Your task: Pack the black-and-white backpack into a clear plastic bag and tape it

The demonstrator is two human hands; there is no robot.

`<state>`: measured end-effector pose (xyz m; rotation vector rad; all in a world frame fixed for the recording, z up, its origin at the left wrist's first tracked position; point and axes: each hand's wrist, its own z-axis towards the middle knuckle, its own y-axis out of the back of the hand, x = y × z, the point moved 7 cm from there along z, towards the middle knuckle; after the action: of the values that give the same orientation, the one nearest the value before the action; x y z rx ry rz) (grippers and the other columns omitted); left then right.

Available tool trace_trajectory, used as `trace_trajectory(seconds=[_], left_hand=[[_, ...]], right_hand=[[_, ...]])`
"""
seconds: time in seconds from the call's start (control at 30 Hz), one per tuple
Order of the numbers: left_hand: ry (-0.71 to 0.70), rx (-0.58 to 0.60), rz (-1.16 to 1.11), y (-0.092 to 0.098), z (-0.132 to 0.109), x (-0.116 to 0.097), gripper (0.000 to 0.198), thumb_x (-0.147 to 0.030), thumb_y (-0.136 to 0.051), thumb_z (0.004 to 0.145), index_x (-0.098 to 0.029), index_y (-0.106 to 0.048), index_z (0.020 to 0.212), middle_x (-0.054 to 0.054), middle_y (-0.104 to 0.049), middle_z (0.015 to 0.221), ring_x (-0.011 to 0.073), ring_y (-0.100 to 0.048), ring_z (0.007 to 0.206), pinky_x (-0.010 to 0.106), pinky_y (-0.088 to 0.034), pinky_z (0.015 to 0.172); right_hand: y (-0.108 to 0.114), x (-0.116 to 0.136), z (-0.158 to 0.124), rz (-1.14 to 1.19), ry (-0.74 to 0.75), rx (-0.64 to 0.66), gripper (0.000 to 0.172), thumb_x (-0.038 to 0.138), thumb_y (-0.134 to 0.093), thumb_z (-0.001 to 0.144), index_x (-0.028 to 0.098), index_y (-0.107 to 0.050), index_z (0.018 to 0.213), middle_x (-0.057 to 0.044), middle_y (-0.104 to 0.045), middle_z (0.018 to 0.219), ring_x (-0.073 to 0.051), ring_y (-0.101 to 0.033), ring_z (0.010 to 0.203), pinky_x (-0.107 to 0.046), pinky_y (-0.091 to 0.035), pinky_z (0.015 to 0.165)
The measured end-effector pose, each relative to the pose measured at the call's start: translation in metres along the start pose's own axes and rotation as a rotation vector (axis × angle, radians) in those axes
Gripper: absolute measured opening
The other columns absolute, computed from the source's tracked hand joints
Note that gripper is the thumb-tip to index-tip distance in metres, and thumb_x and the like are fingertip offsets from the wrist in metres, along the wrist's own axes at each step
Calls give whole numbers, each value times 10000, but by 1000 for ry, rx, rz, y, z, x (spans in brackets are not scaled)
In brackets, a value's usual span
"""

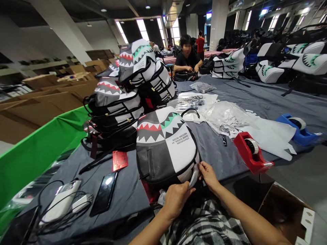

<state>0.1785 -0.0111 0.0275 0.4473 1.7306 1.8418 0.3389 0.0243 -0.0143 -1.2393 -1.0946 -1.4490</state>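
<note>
The left hand (pixel 176 199) closes around the white carry loop (pixel 194 177) of the grey-white-black shark-mouth fabric backpack (pixel 166 146) lying flat just beyond the grip, the right hand (pixel 208 174) pinching its rim alongside, apparently straightening the loop, which calls for holding the bag still.

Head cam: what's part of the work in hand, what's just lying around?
In hand: shark-mouth backpack, held at its near edge by left hand and right hand.
Lying about: red tape dispenser, blue tape dispenser, phone, red card, backpack stack.
</note>
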Motion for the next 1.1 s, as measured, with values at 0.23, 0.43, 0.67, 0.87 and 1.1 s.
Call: trace_trajectory(seconds=[0.23,0.43,0.67,0.87,1.1], left_hand=[[-223,-240,-17,-9,1,-10,262,-215,-547,965,-177,-639,722,8,-668,589,153,-623,506,263,-383,489],[-375,-388,70,9,-43,20,202,-295,-544,990,-178,-677,894,23,-674,702,169,-613,684,302,-449,687],[-333,-331,112,1,-69,91,414,-82,-470,965,-373,-711,1134,10,-756,1012,147,-620,886,306,-406,935],[-377,-349,75,4,-57,83,398,-25,-473,936,-297,-706,1109,32,-729,976,142,-610,840,299,-427,861],[-77,-199,-448,59,-39,21,506,-353,-478,989,-125,-421,1436,161,-583,1369,229,-555,1245,354,-454,1048]], right_hand=[[-35,77,-56,-669,924,490,321,411,-411,1050,169,-584,1172,-112,-668,984,-216,-608,926,-359,-494,836],[-53,63,-50,-893,1062,560,526,567,-329,1037,123,-609,1070,-51,-628,746,-188,-535,673,-340,-409,685],[-45,70,-48,-911,1075,515,218,336,-496,1020,155,-613,1061,-34,-628,740,-186,-535,677,-333,-371,672],[-48,73,-47,-959,1150,456,231,149,-536,912,137,-611,1130,-37,-629,732,-193,-531,679,-347,-367,669],[-37,72,-36,-743,1187,388,312,227,-457,984,153,-582,1260,-32,-644,727,-176,-532,639,-340,-367,635]])
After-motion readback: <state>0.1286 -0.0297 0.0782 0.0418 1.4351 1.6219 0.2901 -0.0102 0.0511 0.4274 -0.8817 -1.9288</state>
